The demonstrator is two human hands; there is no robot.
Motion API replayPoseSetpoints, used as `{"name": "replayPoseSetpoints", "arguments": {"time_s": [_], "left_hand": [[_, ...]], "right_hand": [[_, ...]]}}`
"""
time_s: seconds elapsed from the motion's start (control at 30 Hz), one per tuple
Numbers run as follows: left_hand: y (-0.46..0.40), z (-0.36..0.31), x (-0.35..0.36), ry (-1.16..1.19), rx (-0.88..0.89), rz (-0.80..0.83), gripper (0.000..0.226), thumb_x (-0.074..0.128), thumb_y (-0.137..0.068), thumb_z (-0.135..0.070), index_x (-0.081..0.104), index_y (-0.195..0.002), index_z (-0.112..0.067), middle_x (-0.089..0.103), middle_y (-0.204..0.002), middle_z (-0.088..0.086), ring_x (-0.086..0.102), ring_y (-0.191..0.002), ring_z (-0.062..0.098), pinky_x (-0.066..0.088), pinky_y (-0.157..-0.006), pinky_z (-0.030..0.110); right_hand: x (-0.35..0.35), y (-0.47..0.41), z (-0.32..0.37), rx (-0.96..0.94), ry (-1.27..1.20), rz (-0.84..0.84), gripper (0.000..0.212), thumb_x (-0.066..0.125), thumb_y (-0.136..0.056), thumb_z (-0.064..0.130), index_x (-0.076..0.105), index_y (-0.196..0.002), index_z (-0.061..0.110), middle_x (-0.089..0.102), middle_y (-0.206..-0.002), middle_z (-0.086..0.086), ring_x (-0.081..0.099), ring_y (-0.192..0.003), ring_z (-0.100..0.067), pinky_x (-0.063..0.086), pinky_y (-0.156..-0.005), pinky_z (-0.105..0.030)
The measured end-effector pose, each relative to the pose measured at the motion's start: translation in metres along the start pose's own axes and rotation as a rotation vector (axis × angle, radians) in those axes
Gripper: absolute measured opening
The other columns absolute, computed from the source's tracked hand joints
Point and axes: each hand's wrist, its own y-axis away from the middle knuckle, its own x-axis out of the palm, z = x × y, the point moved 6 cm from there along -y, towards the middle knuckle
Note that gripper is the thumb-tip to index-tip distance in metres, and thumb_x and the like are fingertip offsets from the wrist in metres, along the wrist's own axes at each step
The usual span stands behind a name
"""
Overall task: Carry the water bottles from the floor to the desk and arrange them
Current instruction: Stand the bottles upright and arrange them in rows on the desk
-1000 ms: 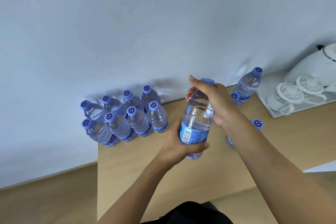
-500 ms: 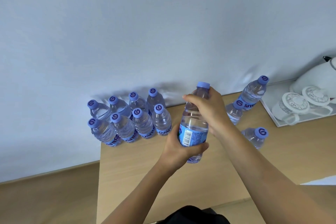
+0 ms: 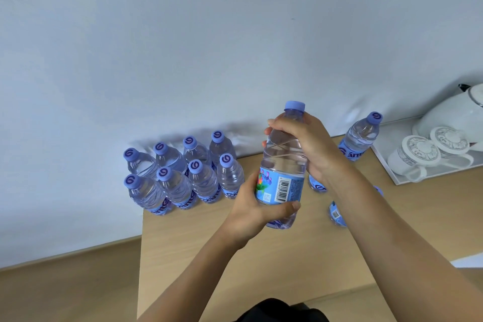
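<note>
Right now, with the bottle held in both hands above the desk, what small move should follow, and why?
Probably carry the held bottle left and set it upright beside the cluster of bottles at the desk's back left corner. Left hand has its base, right hand its shoulder, and bare desk lies just right of the two rows.

Two bare arms, no sleeves

The left hand and right hand wear no rings, watch or gloves; forearms are uncovered, and dark clothing shows at the bottom edge.
</note>
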Motion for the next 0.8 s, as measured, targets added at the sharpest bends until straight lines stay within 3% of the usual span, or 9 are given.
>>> {"name": "replayPoseSetpoints", "arguments": {"time_s": [0.13,0.23,0.33,0.5,0.57,0.67,0.8], "left_hand": [[-0.001,-0.006,-0.001,-0.042,0.045,-0.048,0.056,0.085,-0.058,-0.016,0.056,-0.105,-0.010,0.072,-0.085,0.001,0.067,-0.075,0.014,0.056,-0.066,0.026],[-0.002,-0.008,-0.001,-0.051,0.062,-0.046,0.052,0.085,-0.061,-0.012,0.057,-0.105,-0.013,0.072,-0.087,0.002,0.068,-0.076,0.014,0.057,-0.066,0.027],[0.000,-0.010,-0.002,-0.003,0.043,-0.017,0.064,0.088,-0.057,-0.019,0.057,-0.112,-0.010,0.072,-0.095,0.006,0.068,-0.083,0.017,0.055,-0.072,0.027],[-0.001,-0.011,-0.001,0.084,0.006,0.097,0.066,0.084,-0.061,-0.022,0.057,-0.117,0.001,0.070,-0.101,0.015,0.066,-0.093,0.029,0.054,-0.082,0.039],[-0.001,-0.011,0.000,0.106,-0.001,0.107,0.063,0.084,-0.062,-0.020,0.058,-0.117,-0.001,0.070,-0.104,0.018,0.066,-0.097,0.033,0.055,-0.084,0.044],[0.000,-0.013,-0.002,0.072,0.000,0.054,0.063,0.085,-0.059,-0.022,0.060,-0.114,-0.004,0.073,-0.102,0.014,0.070,-0.093,0.029,0.056,-0.077,0.034],[0.000,-0.018,-0.005,-0.035,0.035,-0.046,0.054,0.088,-0.058,-0.020,0.063,-0.105,-0.013,0.075,-0.092,0.001,0.072,-0.083,0.016,0.055,-0.070,0.023]], "right_hand": [[0.001,0.008,0.002,-0.052,0.113,-0.118,0.038,0.083,-0.076,0.028,0.060,-0.100,0.010,0.071,-0.082,0.000,0.073,-0.070,-0.018,0.060,-0.060,-0.033],[0.007,0.012,0.000,-0.092,0.055,-0.129,0.034,0.081,-0.074,0.010,0.057,-0.098,0.009,0.066,-0.072,0.005,0.070,-0.063,-0.015,0.055,-0.054,-0.026],[0.010,0.013,0.005,-0.119,-0.004,-0.106,0.028,0.076,-0.072,0.002,0.056,-0.089,0.012,0.064,-0.065,0.004,0.065,-0.055,-0.015,0.052,-0.050,-0.025],[0.015,0.011,0.014,-0.103,-0.097,0.076,0.033,0.074,-0.058,0.011,0.060,-0.089,0.011,0.065,-0.078,-0.009,0.065,-0.067,-0.025,0.055,-0.059,-0.034],[0.016,0.010,0.017,-0.115,-0.123,0.132,0.028,0.072,-0.061,0.010,0.063,-0.087,0.013,0.067,-0.082,-0.009,0.066,-0.076,-0.028,0.060,-0.070,-0.043],[0.015,0.009,0.018,-0.130,-0.102,0.151,0.023,0.070,-0.069,0.010,0.064,-0.090,0.015,0.070,-0.087,-0.010,0.070,-0.084,-0.028,0.058,-0.082,-0.048],[0.008,0.012,0.018,-0.180,0.134,-0.015,0.038,0.081,-0.069,0.029,0.063,-0.100,0.017,0.073,-0.096,-0.001,0.072,-0.089,-0.020,0.059,-0.074,-0.032]]}}
